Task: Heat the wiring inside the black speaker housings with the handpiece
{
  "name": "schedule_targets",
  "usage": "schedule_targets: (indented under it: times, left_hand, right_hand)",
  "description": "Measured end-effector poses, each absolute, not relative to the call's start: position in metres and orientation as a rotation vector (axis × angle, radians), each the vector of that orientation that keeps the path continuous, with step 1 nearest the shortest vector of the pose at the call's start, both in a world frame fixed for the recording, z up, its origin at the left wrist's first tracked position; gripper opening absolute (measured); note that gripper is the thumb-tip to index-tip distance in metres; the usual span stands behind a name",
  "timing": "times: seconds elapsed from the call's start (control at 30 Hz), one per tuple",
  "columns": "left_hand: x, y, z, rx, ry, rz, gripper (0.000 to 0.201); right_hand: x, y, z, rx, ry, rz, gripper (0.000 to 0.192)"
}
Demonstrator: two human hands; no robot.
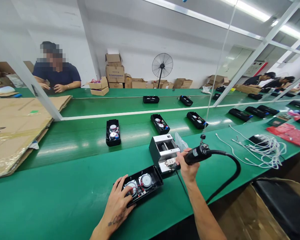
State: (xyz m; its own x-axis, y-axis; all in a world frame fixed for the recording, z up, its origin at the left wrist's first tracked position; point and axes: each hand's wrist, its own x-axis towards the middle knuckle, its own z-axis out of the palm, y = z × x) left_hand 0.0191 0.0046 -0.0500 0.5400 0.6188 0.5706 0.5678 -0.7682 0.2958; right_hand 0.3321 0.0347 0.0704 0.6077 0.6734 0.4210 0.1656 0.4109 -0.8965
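Observation:
My left hand (118, 200) grips the left end of a black speaker housing (153, 180), fingers over its rim and inside near one driver. Two round silver speaker drivers (146, 181) and red wires show in the open housing, which lies tilted on the green bench. In my right hand (188, 168) is a black electric screwdriver (196, 155), held almost level with its tip end toward the front of a screw feeder (162, 150). The fingers hide the tip, so I cannot tell whether it touches a screw. A thick black cable (237, 166) curves down from the screwdriver's back.
Several open speaker housings (113, 133) lie on the green conveyor (90, 133) beyond the bench. White cables (267, 150) and a red plastic bag (290, 133) are to the right; flattened cardboard (15, 130) is at left. A thin cord (218, 63) hangs above the screwdriver. A person (57, 73) sits opposite.

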Motion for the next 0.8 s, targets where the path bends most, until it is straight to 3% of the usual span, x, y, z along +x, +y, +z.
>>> schedule_targets:
  times: [0.2, 0.47, 0.63, 0.8]
  left_hand:
    - [0.024, 0.004, -0.050, 2.683, 1.069, 1.095, 0.045]
    - [0.024, 0.003, -0.052, 2.711, 1.063, 1.032, 0.038]
    - [0.026, -0.001, -0.053, 2.687, 1.093, 0.965, 0.019]
    - [0.029, -0.003, -0.054, 2.677, 1.119, 1.010, 0.019]
  right_hand:
    - [0.309, 0.005, 0.077, -1.067, -1.033, 0.706, 0.040]
    - [0.225, -0.019, 0.060, -0.599, -1.031, 0.924, 0.022]
    - [0.199, -0.018, 0.049, -0.613, -1.088, 0.987, 0.024]
    - [0.186, -0.020, 0.035, -0.706, -1.079, 0.996, 0.024]
